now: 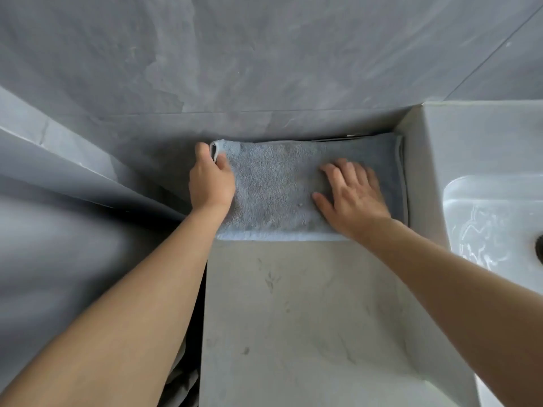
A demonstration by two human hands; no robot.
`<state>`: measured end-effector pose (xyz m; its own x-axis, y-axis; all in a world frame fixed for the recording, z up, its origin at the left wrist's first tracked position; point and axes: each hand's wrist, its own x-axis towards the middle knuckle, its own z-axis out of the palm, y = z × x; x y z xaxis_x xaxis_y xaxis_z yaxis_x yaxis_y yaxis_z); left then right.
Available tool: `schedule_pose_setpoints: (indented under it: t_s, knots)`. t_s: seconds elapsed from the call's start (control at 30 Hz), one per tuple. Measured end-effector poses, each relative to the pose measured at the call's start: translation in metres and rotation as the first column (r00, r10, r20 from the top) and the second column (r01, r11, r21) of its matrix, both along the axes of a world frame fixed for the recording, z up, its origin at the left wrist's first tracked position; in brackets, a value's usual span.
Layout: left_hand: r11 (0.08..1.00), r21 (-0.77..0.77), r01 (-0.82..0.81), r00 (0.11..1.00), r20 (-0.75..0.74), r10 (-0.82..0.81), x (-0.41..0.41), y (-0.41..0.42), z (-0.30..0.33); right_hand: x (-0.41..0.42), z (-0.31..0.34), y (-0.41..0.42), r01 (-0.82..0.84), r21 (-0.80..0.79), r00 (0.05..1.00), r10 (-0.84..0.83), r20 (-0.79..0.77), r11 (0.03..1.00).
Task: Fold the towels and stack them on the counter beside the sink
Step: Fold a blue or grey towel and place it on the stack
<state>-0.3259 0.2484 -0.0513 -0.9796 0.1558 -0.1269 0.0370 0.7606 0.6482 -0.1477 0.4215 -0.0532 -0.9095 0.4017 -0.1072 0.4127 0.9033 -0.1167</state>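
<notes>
Lying flat at the far end of the pale stone surface [308,318], a folded grey-blue terry towel [273,183] sits in the middle of the frame, its long axis running left to right along the grey tiled wall [264,69] behind it. Its right end lies just beside the raised side of the white sink [484,201], which fills the right edge of the frame; its left end reaches the left edge of the surface. A paler hem band runs along the towel's near edge.

The left hand [211,180] is at the towel's upper left corner, its grip closed on the cloth: the thumb lies on top and the fingers curl round the folded edge, where the layers show as a small loop. The right hand [352,192] rests palm down on the right half of the towel, fingers straight and spread, pointing toward the wall, holding nothing. Both bare forearms reach in from the lower corners of the frame.

Left of the surface, the tiled side wall [58,171] slants away, blurred.
</notes>
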Motion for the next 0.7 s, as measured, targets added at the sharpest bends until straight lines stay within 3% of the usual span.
schedule_pose_setpoints:
  t_s: [0.07,0.23,0.5,0.6,0.7]
  knots:
    - [0.999,-0.021,0.031,0.999,-0.009,-0.032,-0.002,0.002,0.0,0.008,-0.013,0.017,0.029,-0.075,0.998,-0.033,-0.05,0.997]
    - [0.993,-0.096,0.073,0.996,-0.037,-0.077,-0.004,0.008,-0.006,0.007,-0.028,0.026,0.113,-0.027,0.986,-0.116,-0.122,0.993]
    - [0.981,-0.178,0.079,0.994,-0.065,-0.092,0.0,0.009,-0.012,0.006,-0.038,0.027,0.119,0.02,0.988,-0.117,-0.102,0.993]
    - [0.994,-0.097,0.04,0.995,0.091,-0.032,-0.008,0.002,-0.002,0.005,-0.041,0.026,0.124,0.043,0.989,-0.12,-0.091,0.991]
    - [0.993,0.114,-0.038,0.893,0.45,-0.018,-0.005,-0.024,0.014,0.004,-0.042,0.026,0.127,0.063,0.989,-0.121,-0.084,0.99]
